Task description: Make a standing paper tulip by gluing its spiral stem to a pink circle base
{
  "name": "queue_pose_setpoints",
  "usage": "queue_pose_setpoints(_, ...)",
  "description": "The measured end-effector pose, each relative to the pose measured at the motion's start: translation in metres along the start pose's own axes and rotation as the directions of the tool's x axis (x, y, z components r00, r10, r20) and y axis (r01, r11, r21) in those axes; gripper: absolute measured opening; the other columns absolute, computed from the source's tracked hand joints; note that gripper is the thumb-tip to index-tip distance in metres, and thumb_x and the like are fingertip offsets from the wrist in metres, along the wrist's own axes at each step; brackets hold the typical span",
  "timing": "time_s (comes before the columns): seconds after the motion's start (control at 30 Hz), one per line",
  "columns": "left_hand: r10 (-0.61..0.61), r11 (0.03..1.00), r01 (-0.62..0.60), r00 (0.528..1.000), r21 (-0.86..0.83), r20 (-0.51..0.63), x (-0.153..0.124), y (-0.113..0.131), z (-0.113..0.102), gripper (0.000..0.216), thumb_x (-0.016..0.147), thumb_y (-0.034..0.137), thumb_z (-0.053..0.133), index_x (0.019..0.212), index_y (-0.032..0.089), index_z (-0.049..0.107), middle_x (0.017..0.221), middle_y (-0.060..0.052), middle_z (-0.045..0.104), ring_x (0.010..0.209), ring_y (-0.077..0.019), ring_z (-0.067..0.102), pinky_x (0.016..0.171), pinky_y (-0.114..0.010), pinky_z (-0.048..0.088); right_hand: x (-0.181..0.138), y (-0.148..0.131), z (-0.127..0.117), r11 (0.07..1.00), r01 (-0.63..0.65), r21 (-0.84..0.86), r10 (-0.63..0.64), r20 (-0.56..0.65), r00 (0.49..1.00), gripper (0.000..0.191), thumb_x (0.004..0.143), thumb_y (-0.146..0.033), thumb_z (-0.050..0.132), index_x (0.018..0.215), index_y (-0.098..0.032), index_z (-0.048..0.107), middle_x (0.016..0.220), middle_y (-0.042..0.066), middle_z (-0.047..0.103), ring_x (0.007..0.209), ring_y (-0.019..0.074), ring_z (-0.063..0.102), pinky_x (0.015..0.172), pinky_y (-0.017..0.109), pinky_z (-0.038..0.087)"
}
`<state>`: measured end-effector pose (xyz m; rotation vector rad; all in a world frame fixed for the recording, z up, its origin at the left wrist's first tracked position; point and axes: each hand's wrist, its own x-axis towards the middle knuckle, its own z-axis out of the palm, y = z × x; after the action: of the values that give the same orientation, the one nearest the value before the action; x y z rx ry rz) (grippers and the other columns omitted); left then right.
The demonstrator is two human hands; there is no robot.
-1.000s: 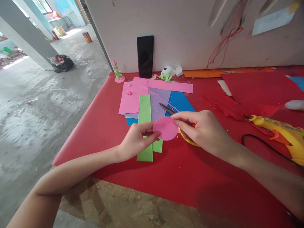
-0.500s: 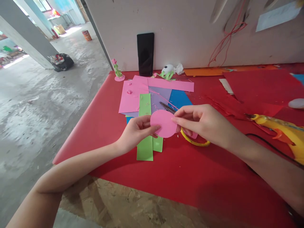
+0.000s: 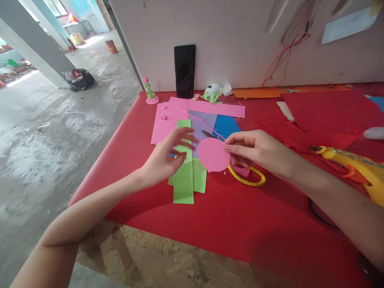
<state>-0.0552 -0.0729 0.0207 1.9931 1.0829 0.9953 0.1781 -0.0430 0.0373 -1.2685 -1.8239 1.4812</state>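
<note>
My right hand pinches a pink paper disc by its right edge and holds it above the red table cover. My left hand hovers open just left of the disc, fingers spread over a green paper strip, touching nothing that I can see. Scissors with yellow handles lie under my right hand, blades pointing to the far left. Sheets of pink, purple and blue paper lie spread behind the hands.
A yellow glue gun with a black cord lies at the right. A black phone leans on the white back wall. A small paper flower, white scraps, orange and red sheets sit farther back. The table's left edge drops to a concrete floor.
My left hand let go of the pink disc and opened, drawing away to the left. My right hand keeps the disc and has shifted it slightly right.
</note>
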Motion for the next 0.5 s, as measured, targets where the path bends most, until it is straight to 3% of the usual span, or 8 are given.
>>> queue_pose_setpoints(0.07, 0.302, 0.907, -0.28, 0.953, 0.315, -0.023, 0.003, -0.005, -0.003, 0.041, 0.08, 0.008, 0.058, 0.119, 0.017, 0.052, 0.115, -0.01, 0.065, 0.107, -0.0173, 0.064, 0.08, -0.028, 0.059, 0.003, 0.003, 0.0, 0.999, -0.033, 0.038, 0.029, 0.109, 0.994, 0.031, 0.079, -0.044, 0.063, 0.071, -0.015, 0.055, 0.05, -0.002, 0.05, 0.04, 0.0039, 0.041, 0.039, 0.018, 0.03)
queue_pose_setpoints(0.13, 0.526, 0.717, -0.51, 0.843, 0.475, 0.11, 0.004, -0.008, -0.002, 0.031, 0.081, 0.013, 0.062, 0.112, 0.017, 0.057, 0.112, -0.009, 0.066, 0.11, -0.018, 0.062, 0.089, -0.033, 0.057, 0.005, 0.007, 0.004, 0.998, -0.038, 0.044, 0.031, 0.168, 0.985, 0.036, 0.078, -0.049, 0.061, 0.069, -0.015, 0.053, 0.049, -0.003, 0.047, 0.039, 0.0033, 0.037, 0.039, 0.018, 0.027)
queue_pose_setpoints(0.23, 0.672, 0.443, -0.689, 0.679, 0.573, 0.296, 0.003, -0.009, 0.003, 0.018, 0.085, 0.014, 0.059, 0.102, 0.02, 0.061, 0.103, -0.003, 0.072, 0.103, -0.0153, 0.065, 0.097, -0.036, 0.053, 0.007, 0.008, 0.011, 1.0, -0.024, 0.009, 0.022, 0.174, 0.985, 0.041, 0.077, -0.055, 0.059, 0.067, -0.016, 0.051, 0.049, -0.003, 0.048, 0.038, 0.0032, 0.035, 0.039, 0.02, 0.025)
queue_pose_setpoints(0.3, 0.711, 0.309, -0.713, 0.613, 0.63, 0.345, 0.0, -0.009, 0.003, 0.015, 0.086, 0.012, 0.058, 0.097, 0.022, 0.062, 0.098, 0.002, 0.074, 0.098, -0.0122, 0.068, 0.102, -0.036, 0.049, 0.005, 0.003, 0.013, 1.0, -0.009, -0.023, 0.012, 0.129, 0.992, 0.043, 0.078, -0.056, 0.058, 0.066, -0.016, 0.052, 0.051, -0.002, 0.05, 0.04, 0.0037, 0.036, 0.041, 0.02, 0.026)
queue_pose_setpoints(0.37, 0.734, 0.249, -0.687, 0.594, 0.683, 0.33, -0.002, -0.012, -0.003, 0.013, 0.084, 0.013, 0.063, 0.091, 0.024, 0.063, 0.095, 0.005, 0.075, 0.094, -0.0106, 0.069, 0.104, -0.035, 0.047, -0.004, -0.006, 0.012, 0.996, 0.026, -0.088, -0.023, 0.038, 0.999, 0.042, 0.079, -0.056, 0.059, 0.066, -0.016, 0.054, 0.052, -0.002, 0.048, 0.044, 0.0039, 0.036, 0.044, 0.021, 0.025)
queue_pose_setpoints(0.43, 0.729, 0.224, -0.624, 0.617, 0.749, 0.296, -0.005, -0.02, -0.015, 0.014, 0.08, 0.013, 0.066, 0.086, 0.025, 0.064, 0.093, 0.006, 0.076, 0.091, -0.0107, 0.069, 0.105, -0.035, 0.044, -0.022, -0.017, 0.01, 0.976, 0.105, -0.19, -0.118, -0.057, 0.991, 0.043, 0.081, -0.055, 0.059, 0.063, -0.016, 0.055, 0.053, -0.002, 0.045, 0.048, 0.0043, 0.035, 0.046, 0.022, 0.022)
queue_pose_setpoints(0.5, 0.71, 0.197, -0.518, 0.661, 0.833, 0.243, -0.01, -0.031, -0.029, 0.015, 0.079, 0.011, 0.067, 0.084, 0.025, 0.065, 0.087, 0.007, 0.076, 0.083, -0.0112, 0.069, 0.108, -0.037, 0.042, -0.047, -0.023, 0.007, 0.948, 0.216, -0.234, -0.238, -0.074, 0.968, 0.051, 0.086, -0.055, 0.055, 0.056, -0.015, 0.048, 0.052, -0.001, 0.042, 0.05, 0.0052, 0.036, 0.047, 0.023, 0.023)
